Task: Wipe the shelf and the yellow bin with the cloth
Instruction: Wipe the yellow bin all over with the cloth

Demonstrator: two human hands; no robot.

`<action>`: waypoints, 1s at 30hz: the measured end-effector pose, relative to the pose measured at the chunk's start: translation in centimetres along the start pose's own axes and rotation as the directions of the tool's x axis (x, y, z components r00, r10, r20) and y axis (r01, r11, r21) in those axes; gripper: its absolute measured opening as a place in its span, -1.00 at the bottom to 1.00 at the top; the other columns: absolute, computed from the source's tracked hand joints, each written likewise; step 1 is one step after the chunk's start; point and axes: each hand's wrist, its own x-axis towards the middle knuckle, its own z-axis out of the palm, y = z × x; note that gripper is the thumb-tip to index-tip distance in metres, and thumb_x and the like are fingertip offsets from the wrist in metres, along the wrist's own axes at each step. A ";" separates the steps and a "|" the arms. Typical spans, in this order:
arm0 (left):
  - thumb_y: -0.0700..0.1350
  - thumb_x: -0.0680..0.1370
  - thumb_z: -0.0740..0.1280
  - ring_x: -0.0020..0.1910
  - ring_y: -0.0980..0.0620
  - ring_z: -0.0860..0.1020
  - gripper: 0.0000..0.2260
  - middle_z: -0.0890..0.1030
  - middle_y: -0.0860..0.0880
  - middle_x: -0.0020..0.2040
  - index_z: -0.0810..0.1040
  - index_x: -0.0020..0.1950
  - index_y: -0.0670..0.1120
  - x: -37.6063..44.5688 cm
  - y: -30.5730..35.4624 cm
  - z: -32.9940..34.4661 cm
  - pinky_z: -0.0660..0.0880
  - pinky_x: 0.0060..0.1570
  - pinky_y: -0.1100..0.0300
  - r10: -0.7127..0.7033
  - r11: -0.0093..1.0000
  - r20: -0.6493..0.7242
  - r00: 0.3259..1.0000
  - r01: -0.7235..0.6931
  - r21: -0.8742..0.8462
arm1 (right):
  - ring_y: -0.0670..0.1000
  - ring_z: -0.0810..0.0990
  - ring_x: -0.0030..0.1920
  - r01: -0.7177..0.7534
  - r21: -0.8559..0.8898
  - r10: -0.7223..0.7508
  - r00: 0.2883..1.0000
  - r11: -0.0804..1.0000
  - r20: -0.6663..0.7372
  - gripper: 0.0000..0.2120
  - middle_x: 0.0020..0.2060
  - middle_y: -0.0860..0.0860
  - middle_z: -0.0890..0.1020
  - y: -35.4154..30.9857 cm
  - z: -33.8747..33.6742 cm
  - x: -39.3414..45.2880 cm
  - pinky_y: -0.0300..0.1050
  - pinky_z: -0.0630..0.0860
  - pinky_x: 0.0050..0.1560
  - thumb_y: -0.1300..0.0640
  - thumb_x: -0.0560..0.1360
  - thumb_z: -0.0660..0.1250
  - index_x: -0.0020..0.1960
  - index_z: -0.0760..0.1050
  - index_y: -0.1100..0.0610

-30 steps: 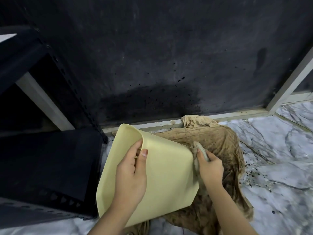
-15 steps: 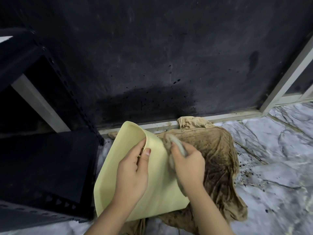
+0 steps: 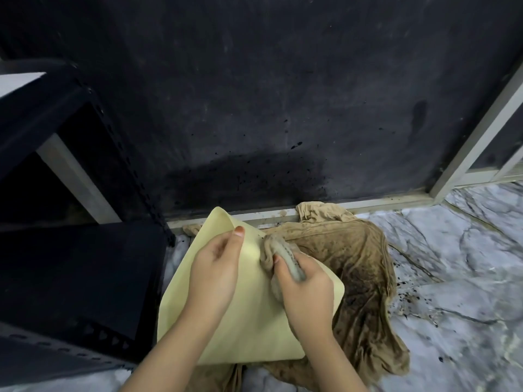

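A pale yellow bin (image 3: 249, 321) lies tilted on its side at the centre, resting on a brown stained fabric. My left hand (image 3: 215, 275) grips the bin's upper left wall, thumb up near the rim. Bunched in my right hand (image 3: 305, 290) is a small grey-brown cloth (image 3: 276, 253), which presses against the bin's upper right side. The black metal shelf (image 3: 73, 278) stands just left of the bin, its lower board dark and bare.
A large brown stained fabric (image 3: 359, 278) spreads under and right of the bin on the marble floor (image 3: 458, 278). Dark specks dot the floor to the right. A black wall panel (image 3: 283, 94) with a pale frame rail (image 3: 368, 203) rises close behind.
My right hand with the cloth has slid left from the bin's right edge onto its upper face, ending close to my left hand. My left hand kept its grip.
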 end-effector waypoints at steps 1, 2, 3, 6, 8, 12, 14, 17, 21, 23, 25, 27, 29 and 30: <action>0.03 0.53 0.27 -0.24 0.21 0.48 -0.76 0.56 0.18 -0.31 0.57 -0.19 -0.10 0.2 0.0 -0.1 0.35 -0.20 0.34 -0.007 1.000 -0.016 1.000 0.007 0.015 | -0.04 0.58 0.03 0.007 -0.008 -0.007 1.000 1.000 -0.002 -0.54 -0.03 -0.08 0.65 0.2 0.1 -0.5 -0.11 0.51 0.05 -0.18 0.35 0.25 0.14 0.59 0.03; 0.00 0.53 0.28 -0.19 0.18 0.48 -0.80 0.57 0.12 -0.22 0.57 -0.13 -0.10 0.3 -0.1 -0.2 0.34 -0.16 0.31 -0.009 1.000 -0.032 0.999 0.010 0.026 | -0.02 0.57 0.02 0.009 -0.018 -0.009 1.000 1.000 -0.005 -0.57 -0.06 -0.07 0.65 0.3 0.2 -1.0 -0.10 0.51 0.03 -0.15 0.37 0.28 0.14 0.60 0.04; -0.03 0.53 0.28 -0.20 0.16 0.48 -0.87 0.58 0.08 -0.18 0.55 -0.10 -0.07 0.3 -0.2 -0.2 0.35 -0.16 0.31 -0.002 0.999 -0.039 0.999 0.004 0.037 | 0.01 0.57 0.01 0.005 -0.027 -0.005 1.000 1.000 -0.013 -0.60 -0.10 -0.07 0.64 0.4 0.2 -1.5 -0.08 0.51 0.01 -0.12 0.38 0.30 0.12 0.60 0.05; -0.11 0.53 0.26 -0.25 0.08 0.46 -0.89 0.57 -0.06 -0.21 0.58 -0.07 -0.01 0.1 -0.6 -0.2 0.38 -0.25 0.31 0.060 0.996 -0.036 0.998 -0.057 0.061 | 0.01 0.56 0.00 -0.004 -0.027 0.003 0.999 1.000 -0.039 -0.52 -0.11 -0.08 0.64 0.2 0.2 -2.4 -0.06 0.50 0.01 -0.21 0.32 0.28 0.10 0.61 0.06; -0.12 0.53 0.26 -0.27 0.08 0.46 -0.85 0.57 -0.08 -0.24 0.60 0.02 -0.05 -0.1 -0.5 -0.2 0.39 -0.30 0.36 0.105 0.993 -0.042 0.994 -0.103 0.056 | 0.01 0.56 0.01 0.018 -0.039 -0.020 0.999 0.999 -0.046 -0.49 -0.09 -0.06 0.64 -0.3 0.1 -2.3 -0.08 0.49 0.02 -0.23 0.32 0.27 0.11 0.61 0.06; -0.13 0.53 0.26 -0.29 -0.02 0.48 -0.85 0.60 -0.25 -0.20 0.59 -0.15 0.06 -0.3 -0.7 -0.1 0.45 -0.19 0.12 0.169 0.985 -0.047 0.985 -0.166 0.054 | 0.00 0.55 -0.03 0.058 -0.106 -0.058 0.998 0.993 -0.001 -0.72 -0.09 -0.03 0.64 -1.1 0.1 -0.5 -0.10 0.48 -0.02 -0.04 0.44 0.31 0.07 0.61 0.06; -0.14 0.53 0.25 -0.28 -0.11 0.51 -0.84 0.62 -0.20 -0.21 0.58 -0.15 0.08 -0.3 -1.3 0.0 0.48 -0.19 0.05 0.168 0.984 -0.053 0.984 -0.164 0.069 | 0.00 0.57 -0.06 0.021 -0.121 -0.016 0.999 0.992 0.047 -0.71 -0.09 -0.02 0.66 -1.0 0.4 0.3 -0.09 0.50 -0.05 -0.06 0.44 0.30 0.06 0.61 0.06; -0.15 0.53 0.25 -0.38 0.01 0.40 -0.81 0.52 -0.06 -0.35 0.58 -0.20 0.07 0.0 -1.9 -0.1 0.38 -0.29 0.10 0.149 0.987 -0.082 0.985 -0.143 0.067 | 0.01 0.58 -0.03 -0.035 -0.109 0.041 0.997 0.993 0.060 -0.69 -0.03 -0.02 0.66 -0.3 0.6 1.0 -0.11 0.48 -0.05 -0.06 0.44 0.31 0.10 0.60 0.05; -0.15 0.54 0.24 -0.39 0.09 0.37 -0.79 0.47 -0.07 -0.35 0.56 -0.24 0.08 0.3 -2.1 -0.4 0.31 -0.38 0.25 0.139 0.989 -0.120 0.983 -0.131 0.070 | 0.04 0.58 0.00 -0.093 -0.141 0.100 0.994 0.986 0.043 -0.65 -0.02 0.00 0.66 0.9 0.4 1.9 -0.05 0.52 -0.01 -0.08 0.44 0.29 0.17 0.57 0.02; -0.15 0.54 0.24 -0.42 0.11 0.32 -0.82 0.41 -0.09 -0.36 0.57 -0.21 0.00 0.3 -2.2 -0.5 0.27 -0.40 0.25 0.138 0.989 -0.133 0.981 -0.128 0.080 | 0.05 0.58 0.02 -0.163 -0.136 0.168 0.985 0.977 0.028 -0.62 0.02 -0.01 0.65 1.7 0.0 2.4 -0.04 0.51 0.00 -0.08 0.44 0.29 0.21 0.54 0.01; -0.16 0.54 0.24 -0.42 0.10 0.29 -0.84 0.36 -0.11 -0.36 0.55 -0.21 -0.08 0.3 -2.3 -0.6 0.25 -0.38 0.21 0.138 0.988 -0.140 0.980 -0.127 0.086 | 0.07 0.59 0.02 -0.236 -0.116 0.238 0.971 0.965 0.003 -0.61 0.02 0.01 0.65 2.8 -0.8 2.9 -0.02 0.52 0.03 -0.08 0.44 0.30 0.23 0.53 0.00; -0.16 0.54 0.24 -0.42 0.10 0.29 -0.84 0.35 -0.10 -0.37 0.54 -0.22 -0.07 0.2 -2.3 -0.5 0.24 -0.36 0.19 0.139 0.988 -0.144 0.980 -0.128 0.084 | 0.11 0.60 0.01 -0.295 -0.096 0.294 0.955 0.951 -0.026 -0.60 0.01 0.07 0.67 4.0 -1.6 3.6 -0.01 0.52 0.03 -0.07 0.43 0.32 0.24 0.53 0.01; -0.16 0.54 0.23 -0.43 0.11 0.29 -0.80 0.35 -0.07 -0.38 0.55 -0.25 0.02 0.3 -2.3 -0.5 0.24 -0.40 0.25 0.151 0.986 -0.147 0.978 -0.138 0.093 | 0.13 0.59 -0.02 -0.349 -0.083 0.346 0.937 0.933 -0.049 -0.59 0.00 0.11 0.67 5.1 -2.4 4.3 -0.03 0.50 -0.02 -0.07 0.43 0.33 0.24 0.53 0.03; -0.16 0.54 0.23 -0.43 0.12 0.28 -0.78 0.35 -0.05 -0.39 0.54 -0.26 0.06 0.3 -2.3 -0.4 0.23 -0.42 0.27 0.157 0.985 -0.148 0.977 -0.143 0.097 | 0.12 0.57 -0.06 -0.373 -0.078 0.370 0.927 0.924 -0.057 -0.59 -0.01 0.11 0.67 5.6 -2.8 4.6 -0.04 0.48 -0.04 -0.07 0.43 0.33 0.24 0.53 0.03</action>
